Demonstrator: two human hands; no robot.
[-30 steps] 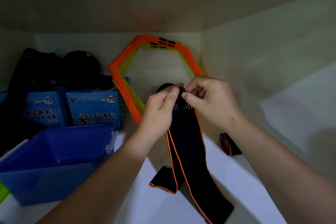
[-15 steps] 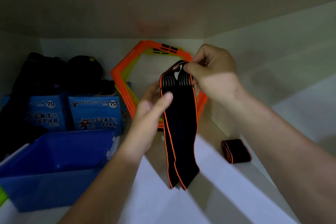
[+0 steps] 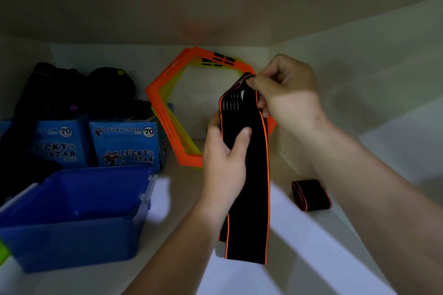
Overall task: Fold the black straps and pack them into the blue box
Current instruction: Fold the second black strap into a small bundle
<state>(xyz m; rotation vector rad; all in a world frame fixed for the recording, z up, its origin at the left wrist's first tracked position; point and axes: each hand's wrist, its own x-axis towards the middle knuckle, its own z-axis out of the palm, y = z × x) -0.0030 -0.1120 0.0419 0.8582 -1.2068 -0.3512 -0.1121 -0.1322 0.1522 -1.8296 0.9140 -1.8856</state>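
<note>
The white shelf is the biggest thing here. It is bright in patches near me and dim toward the back wall. On its left stands the blue box, open at the top, with its inside in shadow.

Against the back wall lean the orange hexagonal frames, tilted, with a yellow-green one tucked among them and black bands across their top edge. Left of them, behind the blue box, two blue Lucky Star cartons stand side by side. A dark heap sits above and behind them; it may be bags, but the light is too poor to say.

The black strap, edged in orange, is up in the air between my hands, right of the blue box and well apart from it. It is doubled over lengthwise and its lower ends hang free below my hands.

My right grip pinches the strap's top end, just above a ribbed patch. My left grip is clasped round the strap a little lower, with the thumb across the front and the fingers behind.

A second black strap, already folded small, lies on the shelf to the right, near the side wall and beside my right forearm.
</note>
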